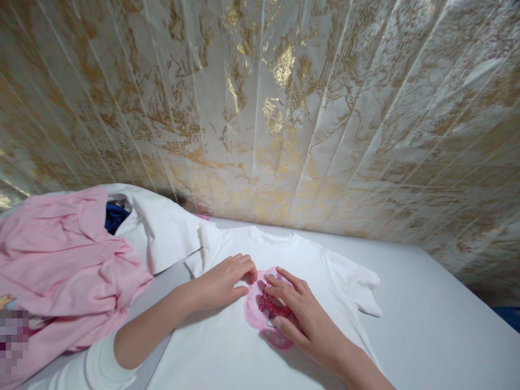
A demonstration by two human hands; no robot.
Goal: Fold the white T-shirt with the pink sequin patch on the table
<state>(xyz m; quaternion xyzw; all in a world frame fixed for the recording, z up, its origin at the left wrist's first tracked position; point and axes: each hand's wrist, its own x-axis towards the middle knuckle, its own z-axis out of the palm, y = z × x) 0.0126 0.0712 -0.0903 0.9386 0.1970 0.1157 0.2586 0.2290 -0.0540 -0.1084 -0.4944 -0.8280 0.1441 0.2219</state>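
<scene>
white t-shirt (227, 338) laid out on the tabletop (439, 325), collar at the far edge, pink patch with red design (252, 313) mid-chest. left hand (229, 279) at the patch's left edge, fingers bent, thumb apart; can't tell if fingertips pinch anything. right hand (298, 311) over the patch's right side, fingers spread and released, covering part of the design. pink clothes (69, 244) heaped at left, against white cloth (162, 230), bit of dark blue cloth (116, 218) between. gold-patterned curtain (260, 124) behind. white sleeve (101, 363) on left arm.
</scene>
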